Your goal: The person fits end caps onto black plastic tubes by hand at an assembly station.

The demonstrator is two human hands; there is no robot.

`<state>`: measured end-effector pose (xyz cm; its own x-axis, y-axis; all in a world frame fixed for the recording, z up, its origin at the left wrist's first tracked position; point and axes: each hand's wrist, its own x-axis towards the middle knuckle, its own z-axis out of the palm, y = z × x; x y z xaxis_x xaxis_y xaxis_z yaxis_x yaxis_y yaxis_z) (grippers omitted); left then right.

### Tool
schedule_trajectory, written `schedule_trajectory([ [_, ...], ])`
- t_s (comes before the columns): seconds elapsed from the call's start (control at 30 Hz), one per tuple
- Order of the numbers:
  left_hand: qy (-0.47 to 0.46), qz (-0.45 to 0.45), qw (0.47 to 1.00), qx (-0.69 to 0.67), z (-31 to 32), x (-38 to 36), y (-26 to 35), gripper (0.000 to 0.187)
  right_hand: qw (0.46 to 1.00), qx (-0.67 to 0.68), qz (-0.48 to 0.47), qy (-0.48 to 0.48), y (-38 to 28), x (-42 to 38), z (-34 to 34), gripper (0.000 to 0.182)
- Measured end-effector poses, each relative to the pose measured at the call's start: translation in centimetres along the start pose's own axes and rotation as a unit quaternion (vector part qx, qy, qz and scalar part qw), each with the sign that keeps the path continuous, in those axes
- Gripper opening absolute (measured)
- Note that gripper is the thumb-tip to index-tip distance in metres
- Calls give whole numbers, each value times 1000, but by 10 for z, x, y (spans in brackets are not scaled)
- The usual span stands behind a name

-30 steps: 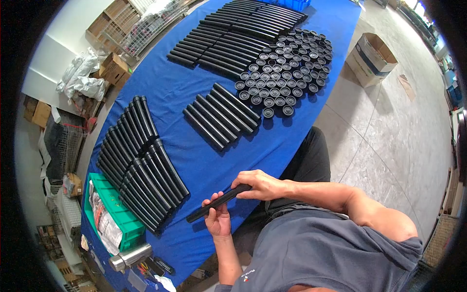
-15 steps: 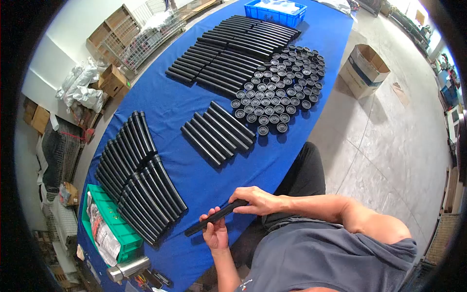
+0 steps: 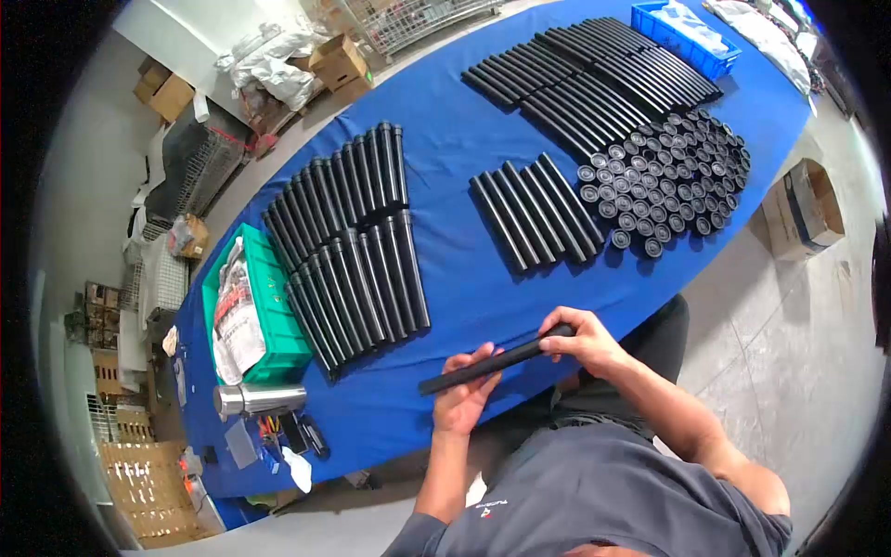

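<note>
A black tube (image 3: 492, 363) is held slanted over the near edge of the blue-covered table (image 3: 445, 288). My left hand (image 3: 464, 395) supports it from below near its lower left part, fingers curled round it. At its upper right end, my right hand (image 3: 583, 342) grips it between thumb and fingers. Rows of capped black tubes (image 3: 348, 251) lie to the left. Ahead is a small group of plain black tubes (image 3: 534, 213). Round black caps (image 3: 664, 181) are spread at the right, below long rows of tubes (image 3: 594, 79).
A green crate (image 3: 283, 316) with newspaper stands at the left edge. Beside it lie a metal flask (image 3: 260, 400) and small tools (image 3: 270, 434). At the far end sits a blue basket (image 3: 682, 42). A cardboard box (image 3: 803, 212) is on the floor at the right.
The view has turned left, so the table's contents appear further right. Both hands still hold the black tube, and my right hand's fingers now sit more at its end.
</note>
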<state>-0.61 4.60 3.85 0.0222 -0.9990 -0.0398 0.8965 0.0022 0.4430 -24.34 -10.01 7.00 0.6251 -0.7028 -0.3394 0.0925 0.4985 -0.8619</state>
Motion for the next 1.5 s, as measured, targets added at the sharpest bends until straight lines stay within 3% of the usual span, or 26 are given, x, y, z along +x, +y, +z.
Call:
schedule_trajectory([
  [0.1, 27, 12, 1000, -4, 29, -1, -2, 51, 1000, -23, 10, 10, -12, -14, 3, 23],
  [0.13, 10, -93, 990, 108, 38, 4, 7, 50, 999, -32, 16, 12, -15, -17, 4, 23],
  [0.2, -19, -290, 900, 326, 58, 25, 39, 48, 943, -281, -56, -167, -111, 9, 1, 23],
  [0.23, 14, -250, 907, 339, 73, 28, 39, 46, 947, -248, -62, -193, -114, 16, 9, 24],
  [0.27, 78, -204, 903, 370, 38, -7, 35, 45, 925, -244, -113, -270, -63, 50, 15, 30],
  [0.33, 81, -182, 911, 360, 31, -11, 34, 44, 945, -166, -146, -241, -56, 50, 22, 41],
  [0.43, 145, -133, 908, 370, 29, -19, 50, 38, 961, -154, -99, -206, -51, 41, 17, 52],
  [0.5, 169, -58, 879, 442, 27, -13, 68, 36, 923, -310, -153, -169, -30, 48, 4, 48],
  [0.57, 197, -29, 792, 578, 26, 6, 96, 38, 873, -424, -204, -130, -12, 54, -10, 43],
  [0.63, 207, 79, 729, 648, 25, 37, 122, 35, 826, -497, -246, -102, 3, 57, -24, 36],
  [0.7, 232, 127, 602, 753, 21, 76, 156, 35, 824, -484, -283, -86, 14, 60, -31, 32],
  [0.73, 230, 158, 576, 768, 13, 100, 172, 34, 822, -476, -301, -80, 16, 60, -34, 30],
  [0.8, 209, 227, 454, 836, -2, 152, 206, 34, 840, -457, -287, -61, 15, 60, -34, 29],
  [0.83, 219, 189, 433, 854, 10, 176, 218, 38, 848, -446, -281, -55, 14, 61, -33, 29],
  [0.93, 238, 193, 302, 903, -26, 248, 257, 47, 851, -452, -263, -55, 10, 62, -35, 28],
  [1.0, 276, 191, 272, 902, -42, 287, 272, 48, 847, -456, -265, -66, 6, 63, -35, 27],
  [1.13, 323, 88, 236, 912, -51, 336, 292, 44, 854, -450, -253, -65, 7, 64, -37, 27],
  [1.5, 350, 20, 204, 914, -84, 374, 321, 42, 854, -459, -240, -51, 1, 66, -33, 27],
])
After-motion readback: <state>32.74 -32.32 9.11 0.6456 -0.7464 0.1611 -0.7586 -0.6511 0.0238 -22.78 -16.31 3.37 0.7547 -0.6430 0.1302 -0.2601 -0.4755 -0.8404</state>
